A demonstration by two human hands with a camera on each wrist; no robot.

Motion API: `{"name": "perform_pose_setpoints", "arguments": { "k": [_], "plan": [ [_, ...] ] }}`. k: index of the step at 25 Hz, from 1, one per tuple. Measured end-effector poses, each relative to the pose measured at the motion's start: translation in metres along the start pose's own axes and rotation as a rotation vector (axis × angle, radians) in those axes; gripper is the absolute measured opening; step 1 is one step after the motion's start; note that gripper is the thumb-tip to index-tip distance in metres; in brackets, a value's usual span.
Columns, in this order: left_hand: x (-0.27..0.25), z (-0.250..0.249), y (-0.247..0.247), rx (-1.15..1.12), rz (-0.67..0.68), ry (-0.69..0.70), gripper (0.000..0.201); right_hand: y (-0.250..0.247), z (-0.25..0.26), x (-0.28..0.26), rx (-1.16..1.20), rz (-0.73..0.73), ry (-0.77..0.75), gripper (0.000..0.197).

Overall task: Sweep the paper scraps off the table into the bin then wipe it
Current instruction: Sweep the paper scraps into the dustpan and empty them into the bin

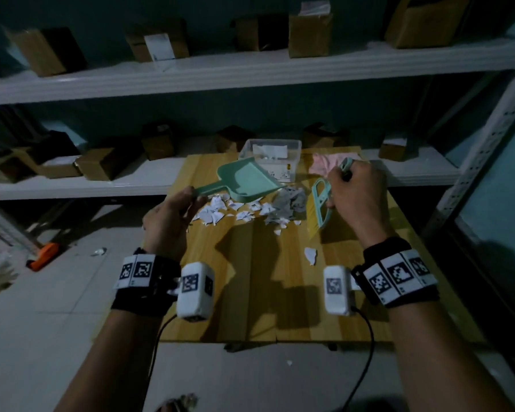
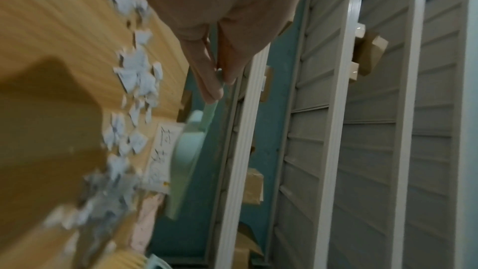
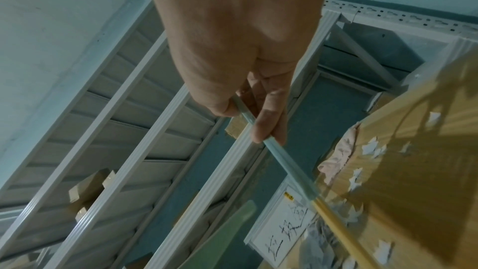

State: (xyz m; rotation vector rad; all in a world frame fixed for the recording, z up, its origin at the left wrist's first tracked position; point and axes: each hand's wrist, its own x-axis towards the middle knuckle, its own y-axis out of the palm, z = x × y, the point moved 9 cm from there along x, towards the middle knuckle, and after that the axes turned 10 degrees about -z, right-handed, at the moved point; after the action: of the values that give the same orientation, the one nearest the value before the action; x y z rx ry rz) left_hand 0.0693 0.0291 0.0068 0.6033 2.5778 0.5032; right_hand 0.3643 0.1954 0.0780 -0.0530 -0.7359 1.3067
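White paper scraps (image 1: 250, 211) lie scattered across the far half of the wooden table (image 1: 250, 292); one loose scrap (image 1: 310, 255) lies nearer me. My left hand (image 1: 173, 215) pinches the handle of a mint-green dustpan (image 1: 246, 181), held tilted just above the scraps; the same dustpan (image 2: 186, 150) shows edge-on in the left wrist view. My right hand (image 1: 354, 194) grips the green handle of a small brush (image 1: 320, 209), whose yellow bristles touch the table right of the pile. The brush handle (image 3: 279, 156) runs between thumb and fingers. A clear plastic bin (image 1: 269, 153) stands at the table's far edge.
A pink cloth (image 1: 327, 163) lies beside the bin at the far right corner. White shelves (image 1: 191, 72) with cardboard boxes stand behind the table. An orange object (image 1: 43, 255) and a scrap lie on the tiled floor to the left.
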Motion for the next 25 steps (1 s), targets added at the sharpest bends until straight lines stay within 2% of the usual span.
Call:
{"name": "perform_pose_setpoints", "arguments": {
  "k": [6,8,12,13,15,19,22,25],
  "plan": [
    [-0.003,0.009,-0.028,0.114,0.009,-0.081,0.018,-0.028,-0.012,0.018,-0.015,-0.062,0.054,0.021],
    [-0.001,0.004,-0.042,0.111,-0.006,-0.092,0.017,-0.036,-0.018,0.023,-0.034,-0.030,0.073,0.020],
    [-0.009,-0.002,-0.066,0.125,-0.059,-0.043,0.016,-0.052,-0.039,0.029,0.190,0.057,0.258,0.017],
    [-0.013,-0.002,-0.072,0.152,-0.062,-0.031,0.017,-0.058,-0.040,0.029,0.199,0.059,0.260,0.016],
    [-0.019,0.000,-0.075,0.156,-0.039,-0.051,0.018,-0.068,-0.039,0.030,0.102,0.037,0.193,0.016],
    [-0.016,0.000,-0.061,0.151,0.050,-0.044,0.013,-0.079,-0.035,0.025,-0.362,-0.090,-0.042,0.032],
    [-0.013,-0.011,-0.057,0.219,0.030,-0.007,0.014,-0.077,-0.039,0.021,-0.425,-0.144,-0.096,0.033],
    [-0.012,-0.015,-0.050,0.336,0.029,0.019,0.012,-0.059,-0.043,0.023,-0.419,-0.100,-0.114,0.031]
  ]
}}
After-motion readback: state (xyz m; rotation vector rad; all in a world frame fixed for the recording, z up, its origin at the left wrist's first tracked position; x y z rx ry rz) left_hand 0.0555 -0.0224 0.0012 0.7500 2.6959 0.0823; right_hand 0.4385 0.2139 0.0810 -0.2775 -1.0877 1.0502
